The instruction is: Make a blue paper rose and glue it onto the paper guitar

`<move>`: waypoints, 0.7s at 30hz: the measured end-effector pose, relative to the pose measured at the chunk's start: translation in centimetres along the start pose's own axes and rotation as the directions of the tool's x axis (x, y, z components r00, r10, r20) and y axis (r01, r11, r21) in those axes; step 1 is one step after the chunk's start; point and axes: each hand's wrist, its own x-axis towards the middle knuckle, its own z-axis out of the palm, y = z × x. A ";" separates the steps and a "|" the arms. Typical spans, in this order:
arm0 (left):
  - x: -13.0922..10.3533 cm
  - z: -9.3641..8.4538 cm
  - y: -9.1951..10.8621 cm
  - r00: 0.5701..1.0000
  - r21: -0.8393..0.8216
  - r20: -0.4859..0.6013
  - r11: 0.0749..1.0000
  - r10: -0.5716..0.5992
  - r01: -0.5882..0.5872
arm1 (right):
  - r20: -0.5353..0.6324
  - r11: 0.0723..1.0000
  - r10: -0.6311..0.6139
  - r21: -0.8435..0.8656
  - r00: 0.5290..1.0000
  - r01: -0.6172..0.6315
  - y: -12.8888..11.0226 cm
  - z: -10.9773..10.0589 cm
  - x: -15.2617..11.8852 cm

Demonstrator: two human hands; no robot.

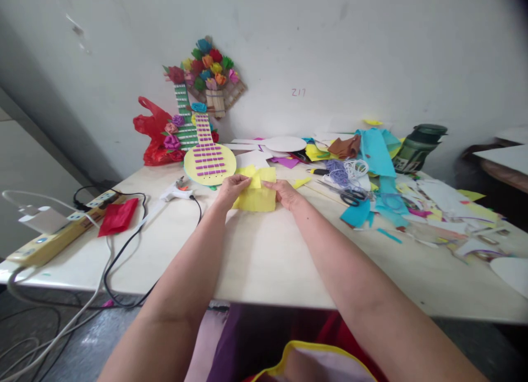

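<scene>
Both my hands hold yellow crepe paper (258, 199) just above the middle of the table. My left hand (234, 191) pinches its upper left side, and my right hand (285, 193) grips the right edge. A smaller yellow flap stands up between the thumbs; whether it is a fold or a separate piece I cannot tell. Just behind my left hand a round yellow paper guitar (210, 165) with purple strips leans against other crafts. A white glue gun (176, 193) lies to the left of my hands, its cord trailing towards me.
On the left are a power strip (49, 240), a white charger (43, 220) and red paper (119, 217). To the right lie scissors (350, 195), tangled yarn (337, 172), blue paper (373, 156) and scraps. A green bottle (418, 148) stands behind; paper flowers (210, 63) lean on the wall.
</scene>
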 end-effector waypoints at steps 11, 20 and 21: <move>-0.2 0.3 0.2 1.000 0.018 0.015 1.000 0.008 -0.008 | -0.146 0.998 -0.050 -0.050 0.988 0.044 0.6 0.2 0.4; -0.6 -0.4 0.8 0.990 0.170 0.113 0.983 -0.086 0.066 | -0.045 0.993 -0.031 -0.119 0.999 0.025 0.6 -0.3 0.3; -0.7 -0.4 0.9 0.987 0.197 0.124 0.978 -0.099 0.073 | -0.039 0.992 -0.034 -0.123 0.999 0.029 0.6 -0.3 0.3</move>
